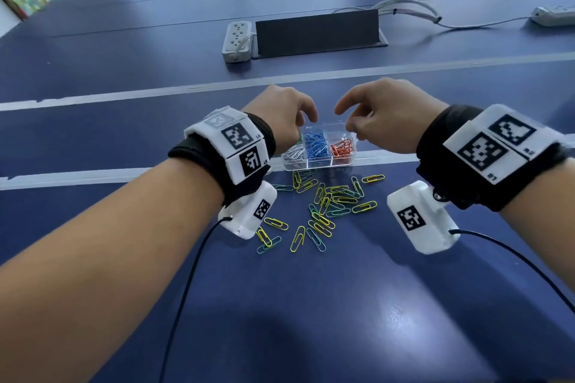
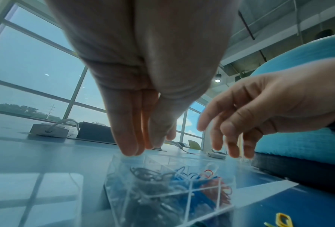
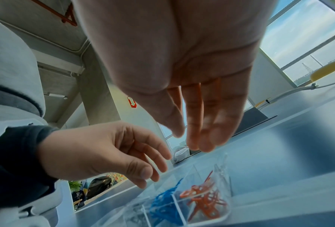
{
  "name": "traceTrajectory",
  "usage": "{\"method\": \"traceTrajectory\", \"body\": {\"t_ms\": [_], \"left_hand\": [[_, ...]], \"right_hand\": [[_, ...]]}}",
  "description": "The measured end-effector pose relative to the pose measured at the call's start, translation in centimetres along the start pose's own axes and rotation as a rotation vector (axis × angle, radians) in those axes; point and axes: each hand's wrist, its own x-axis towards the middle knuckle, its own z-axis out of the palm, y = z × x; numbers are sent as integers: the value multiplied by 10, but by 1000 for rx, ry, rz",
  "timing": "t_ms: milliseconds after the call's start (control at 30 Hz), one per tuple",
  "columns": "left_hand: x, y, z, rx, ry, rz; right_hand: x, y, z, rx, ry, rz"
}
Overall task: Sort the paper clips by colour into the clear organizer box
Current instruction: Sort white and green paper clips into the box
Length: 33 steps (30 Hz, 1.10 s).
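Observation:
The clear organizer box stands on the blue table, holding silver clips, blue clips and red clips in separate front compartments. A bit of green shows by the back left compartment, mostly hidden by my left hand. Loose yellow and green clips lie scattered in front of the box. My left hand hovers over the box's back left, fingers hanging relaxed, holding nothing I can see. Over the back right, my right hand hangs with straight fingers and is empty.
Behind the box are a grey power strip and a dark raised cable flap. A second power strip lies far right with its cable. White lines cross the table. Black camera cables trail from both wrists.

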Motion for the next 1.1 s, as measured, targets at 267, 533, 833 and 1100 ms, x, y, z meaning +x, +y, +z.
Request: {"method": "traceTrajectory", "body": {"t_ms": [267, 533, 833, 1100], "left_hand": [[-38, -13, -7, -40, -21, 58], [-78, -35, -7, -17, -188, 11], [-91, -48, -4, 44, -245, -67], [-72, -28, 1, 214, -209, 23]], "right_hand": [[-25, 11, 2, -243, -145, -14], [-33, 7, 14, -323, -224, -27], [-37, -18, 32, -395, -287, -68], [-41, -14, 26, -298, -287, -60]]}}
